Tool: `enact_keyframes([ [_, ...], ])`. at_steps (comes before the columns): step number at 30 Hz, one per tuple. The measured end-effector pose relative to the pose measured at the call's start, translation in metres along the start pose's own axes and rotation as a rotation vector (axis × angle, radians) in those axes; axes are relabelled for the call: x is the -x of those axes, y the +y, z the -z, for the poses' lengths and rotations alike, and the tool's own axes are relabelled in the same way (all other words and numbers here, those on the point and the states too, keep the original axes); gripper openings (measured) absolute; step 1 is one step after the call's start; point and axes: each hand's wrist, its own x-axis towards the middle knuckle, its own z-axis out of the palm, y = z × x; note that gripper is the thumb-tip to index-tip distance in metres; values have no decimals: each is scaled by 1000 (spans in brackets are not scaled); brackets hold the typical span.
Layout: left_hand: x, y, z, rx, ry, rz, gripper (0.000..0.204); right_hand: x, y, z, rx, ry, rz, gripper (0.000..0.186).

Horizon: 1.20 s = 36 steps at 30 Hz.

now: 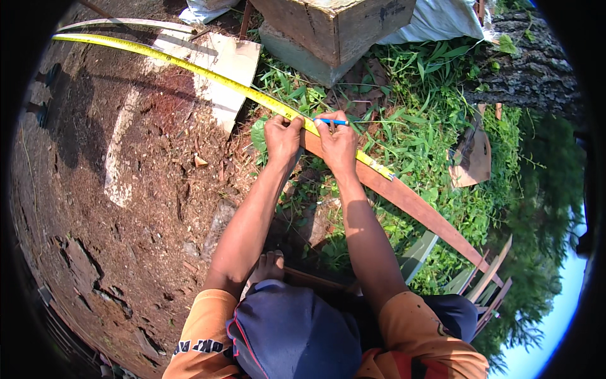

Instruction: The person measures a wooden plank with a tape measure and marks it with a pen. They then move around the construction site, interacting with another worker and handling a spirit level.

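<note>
A yellow tape measure [214,77] stretches diagonally from the far left to just right of centre, its near part lying along a reddish-brown wooden plank [410,211]. My left hand [284,142] grips the tape against the plank, thumb on top. My right hand [336,142] is just to its right, closed around a blue pencil [332,121], with the thumb against the tape. Both hands are at the plank, my forearms reaching up from below.
A weathered wooden box [312,28] stands on a block at the top, beside a tree trunk [527,69]. A pale board [224,104] lies on dirt, a brown piece [470,164] in the grass. Wooden slats [489,284] sit lower right. A bare foot [270,265] is below my hands.
</note>
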Motion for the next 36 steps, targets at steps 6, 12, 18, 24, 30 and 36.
enact_keyframes([
  [6, 3, 5, -2, 33, -1, 17, 13, -3, 1, -4, -52, 59, 137, 14],
  [12, 1, 2, -1, 33, 11, -24, 12, -2, -1, 2, 10, -29, 13, 14],
  [18, 0, -2, -2, 39, -3, -6, 11, -1, -5, 0, -4, 10, 48, 14],
  [24, -3, -7, 0, -1, -9, -19, 11, -1, 7, -1, -57, 32, 118, 12],
  [30, 8, 8, 3, 75, -12, 25, 10, -1, 0, 2, -381, 33, -18, 11],
  [36, 84, 58, 108, 687, 131, -16, 12, -6, -22, 55, -530, 190, -35, 12],
])
